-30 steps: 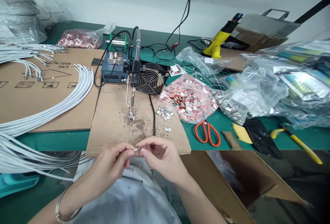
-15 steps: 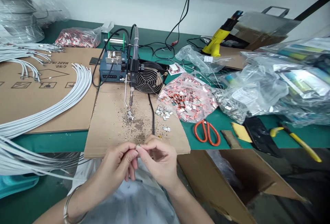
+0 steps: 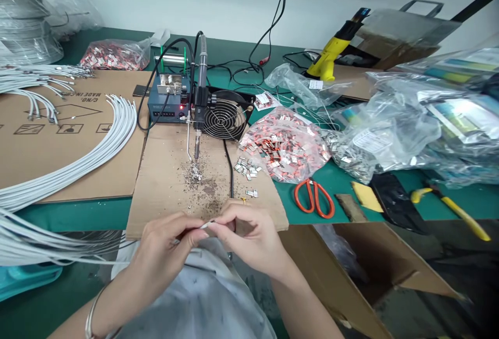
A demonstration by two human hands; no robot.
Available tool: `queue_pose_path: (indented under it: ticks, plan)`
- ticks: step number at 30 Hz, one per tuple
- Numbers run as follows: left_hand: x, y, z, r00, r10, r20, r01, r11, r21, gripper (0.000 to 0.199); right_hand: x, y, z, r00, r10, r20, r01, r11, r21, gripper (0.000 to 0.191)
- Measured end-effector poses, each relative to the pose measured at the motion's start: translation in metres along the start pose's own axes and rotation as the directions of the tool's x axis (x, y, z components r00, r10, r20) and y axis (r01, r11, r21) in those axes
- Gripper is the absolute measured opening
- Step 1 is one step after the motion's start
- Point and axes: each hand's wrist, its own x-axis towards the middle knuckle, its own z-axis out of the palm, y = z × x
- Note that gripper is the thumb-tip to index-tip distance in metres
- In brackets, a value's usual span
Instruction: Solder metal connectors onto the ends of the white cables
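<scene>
My left hand [image 3: 171, 240] is closed in a pinch on a thin white cable [image 3: 206, 225], whose short end shows between my fingertips. My right hand [image 3: 249, 235] pinches the tip of that cable from the other side; a small dark spot shows there, too small to name. Both hands are over the front edge of the cardboard mat [image 3: 156, 193]. Beyond them a soldering iron [image 3: 199, 100] is clamped upright, tip down, over a heap of solder crumbs [image 3: 195, 173]. Several small metal connectors [image 3: 247, 168] lie on the mat to the right.
White cable bundles [image 3: 97, 149] spread at left. A blue soldering station [image 3: 167, 102] and a round fan [image 3: 225, 119] stand behind the mat. To the right are a bag of connectors [image 3: 286, 144], red-handled scissors [image 3: 314, 198], a yellow heat gun [image 3: 331, 53] and an open carton [image 3: 351, 271] below.
My hands have drawn slightly apart, and a short white length of cable now shows between the fingertips. A red light is now lit on the soldering station. The view has shifted slightly.
</scene>
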Motion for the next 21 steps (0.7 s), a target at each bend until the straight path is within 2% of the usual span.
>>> queue_pose_path:
  ticks: [2, 5, 7, 9, 12, 15, 16, 18, 19, 21]
  plan:
    - [0.001, 0.002, 0.002, 0.988, -0.147, 0.038, 0.152, 0.966, -0.211, 0.014, -0.001, 0.003, 0.010, 0.994, -0.056, -0.098, 0.063, 0.996, 0.069, 0.013]
    - [0.007, 0.006, 0.005, 0.921, -0.342, 0.188, 0.388, 0.751, -0.534, 0.017, -0.005, 0.009, 0.025, 0.938, -0.155, -0.311, 0.181, 0.982, 0.056, 0.011]
    - [0.011, 0.008, 0.005, 0.892, -0.378, 0.248, 0.447, 0.649, -0.616, 0.017, -0.007, 0.012, 0.034, 0.903, -0.193, -0.383, 0.222, 0.975, 0.031, 0.014]
    - [0.012, 0.009, 0.004, 0.891, -0.388, 0.236, 0.443, 0.633, -0.635, 0.016, -0.008, 0.013, 0.039, 0.907, -0.171, -0.386, 0.214, 0.974, 0.073, 0.016]
    - [0.010, 0.010, 0.002, 0.898, -0.401, 0.180, 0.423, 0.676, -0.604, 0.013, -0.009, 0.013, 0.046, 0.911, -0.119, -0.394, 0.195, 0.968, 0.159, 0.015]
    - [0.009, 0.009, 0.002, 0.899, -0.394, 0.190, 0.423, 0.675, -0.604, 0.013, -0.010, 0.016, 0.048, 0.871, -0.169, -0.462, 0.244, 0.964, 0.108, 0.016]
    - [0.009, 0.009, 0.002, 0.897, -0.389, 0.208, 0.429, 0.657, -0.620, 0.015, -0.010, 0.017, 0.045, 0.869, -0.218, -0.445, 0.277, 0.958, 0.070, 0.017]
    - [0.010, 0.008, 0.001, 0.889, -0.380, 0.254, 0.448, 0.616, -0.648, 0.019, -0.009, 0.018, 0.036, 0.902, -0.283, -0.326, 0.318, 0.946, 0.058, 0.017]
    - [0.010, 0.007, 0.000, 0.885, -0.373, 0.280, 0.460, 0.601, -0.654, 0.022, -0.008, 0.017, 0.029, 0.931, -0.269, -0.246, 0.298, 0.950, 0.091, 0.016]
    - [0.010, 0.004, -0.002, 0.877, -0.346, 0.335, 0.480, 0.592, -0.647, 0.028, -0.005, 0.013, 0.016, 0.982, -0.169, -0.087, 0.181, 0.971, 0.157, 0.014]
